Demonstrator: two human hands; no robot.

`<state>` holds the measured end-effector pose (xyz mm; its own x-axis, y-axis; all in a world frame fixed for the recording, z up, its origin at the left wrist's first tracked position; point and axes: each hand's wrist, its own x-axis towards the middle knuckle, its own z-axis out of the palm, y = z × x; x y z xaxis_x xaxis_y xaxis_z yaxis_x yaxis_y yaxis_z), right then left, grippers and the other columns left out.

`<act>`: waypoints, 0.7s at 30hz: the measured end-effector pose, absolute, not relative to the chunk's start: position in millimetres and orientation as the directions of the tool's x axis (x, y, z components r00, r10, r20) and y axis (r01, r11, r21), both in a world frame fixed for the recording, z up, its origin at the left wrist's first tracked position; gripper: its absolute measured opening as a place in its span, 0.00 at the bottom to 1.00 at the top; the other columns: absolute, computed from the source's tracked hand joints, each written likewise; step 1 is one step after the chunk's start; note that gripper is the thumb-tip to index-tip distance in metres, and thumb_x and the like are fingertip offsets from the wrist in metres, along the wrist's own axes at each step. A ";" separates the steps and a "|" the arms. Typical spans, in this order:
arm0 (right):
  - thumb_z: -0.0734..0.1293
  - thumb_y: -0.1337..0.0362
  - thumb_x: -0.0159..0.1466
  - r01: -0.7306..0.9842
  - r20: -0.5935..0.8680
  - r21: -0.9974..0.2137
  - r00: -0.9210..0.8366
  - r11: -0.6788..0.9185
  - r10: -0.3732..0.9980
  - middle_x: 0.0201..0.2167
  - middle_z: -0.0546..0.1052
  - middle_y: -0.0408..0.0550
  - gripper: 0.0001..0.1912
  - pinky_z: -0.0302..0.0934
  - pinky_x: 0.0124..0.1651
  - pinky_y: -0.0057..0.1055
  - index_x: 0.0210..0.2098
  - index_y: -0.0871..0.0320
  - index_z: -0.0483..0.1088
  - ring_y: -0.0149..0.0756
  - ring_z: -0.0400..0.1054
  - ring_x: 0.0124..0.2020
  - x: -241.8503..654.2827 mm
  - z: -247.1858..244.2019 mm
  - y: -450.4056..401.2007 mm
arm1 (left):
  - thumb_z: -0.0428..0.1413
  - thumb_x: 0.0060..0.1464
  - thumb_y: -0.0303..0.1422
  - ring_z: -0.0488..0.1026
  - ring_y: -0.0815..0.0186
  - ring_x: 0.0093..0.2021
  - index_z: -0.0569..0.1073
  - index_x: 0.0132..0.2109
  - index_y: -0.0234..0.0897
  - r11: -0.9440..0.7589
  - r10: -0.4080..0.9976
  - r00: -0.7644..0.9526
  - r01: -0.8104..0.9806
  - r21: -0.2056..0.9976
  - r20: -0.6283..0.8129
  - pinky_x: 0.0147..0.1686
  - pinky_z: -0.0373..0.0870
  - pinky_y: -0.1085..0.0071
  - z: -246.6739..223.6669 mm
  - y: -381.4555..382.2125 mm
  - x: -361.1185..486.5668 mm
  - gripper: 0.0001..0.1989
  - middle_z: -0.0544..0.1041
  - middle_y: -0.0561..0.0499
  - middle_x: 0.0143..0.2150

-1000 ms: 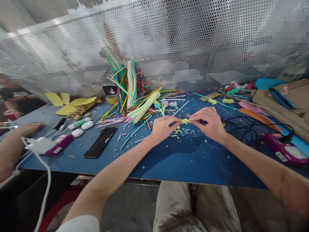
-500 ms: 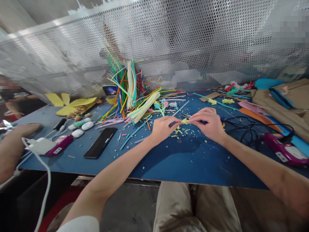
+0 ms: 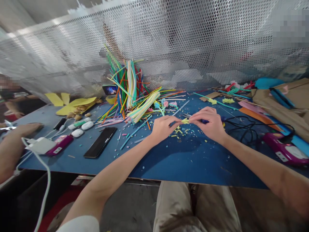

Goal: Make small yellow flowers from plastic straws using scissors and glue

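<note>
Between my two hands is a small yellow fuzzy piece [image 3: 185,121], pinched from both sides above the blue table [image 3: 169,167]. My left hand [image 3: 165,129] grips its left end with thumb and fingertips. On its right end the fingertips of my right hand [image 3: 209,124] are closed. Metal-tipped pliers [image 3: 187,115] with a dark blue handle lie just behind, partly hidden by my right hand. Short yellow cuttings [image 3: 178,130] are scattered below the piece. Two similar yellow pieces [image 3: 212,101] rest farther back to the right.
Colourful pipe cleaners [image 3: 130,87] stand and lie behind my left hand. A black phone [image 3: 100,142], white chargers and a purple power strip [image 3: 60,145] are at left. Another purple strip [image 3: 286,149] with black cables lies right. Another person's arm [image 3: 16,145] rests at the left edge.
</note>
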<state>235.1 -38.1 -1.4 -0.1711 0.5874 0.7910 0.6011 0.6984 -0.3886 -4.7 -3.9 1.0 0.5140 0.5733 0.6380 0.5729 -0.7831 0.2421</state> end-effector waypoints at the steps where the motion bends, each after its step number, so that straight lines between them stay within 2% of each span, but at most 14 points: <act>1: 0.69 0.57 0.68 0.600 0.791 -0.389 -0.172 0.699 0.588 0.37 0.83 0.38 0.06 0.61 0.54 0.55 0.35 0.42 0.80 0.42 0.73 0.40 235.0 -1.3 -38.3 | 0.57 0.65 0.44 0.79 0.68 0.35 0.82 0.42 0.43 -0.782 0.573 0.513 0.574 0.241 0.639 0.36 0.70 0.72 1.0 -3.9 -4.6 0.13 0.84 0.52 0.37; 7: 0.70 0.56 0.68 0.617 0.794 -0.373 -0.174 0.693 0.583 0.37 0.83 0.38 0.06 0.60 0.54 0.57 0.35 0.42 0.80 0.43 0.72 0.40 235.3 -0.7 -38.5 | 0.57 0.66 0.43 0.79 0.68 0.35 0.82 0.42 0.43 -0.794 0.558 0.528 0.563 0.228 0.640 0.37 0.70 0.71 0.5 -3.2 -4.8 0.12 0.84 0.53 0.38; 21: 0.71 0.57 0.67 0.633 0.775 -0.375 -0.188 0.677 0.604 0.38 0.83 0.37 0.05 0.58 0.55 0.55 0.34 0.43 0.78 0.43 0.72 0.41 234.4 -0.8 -37.4 | 0.57 0.66 0.41 0.79 0.69 0.38 0.82 0.42 0.43 -0.826 0.503 0.541 0.531 0.190 0.674 0.41 0.71 0.71 1.6 -2.6 -6.3 0.10 0.85 0.54 0.39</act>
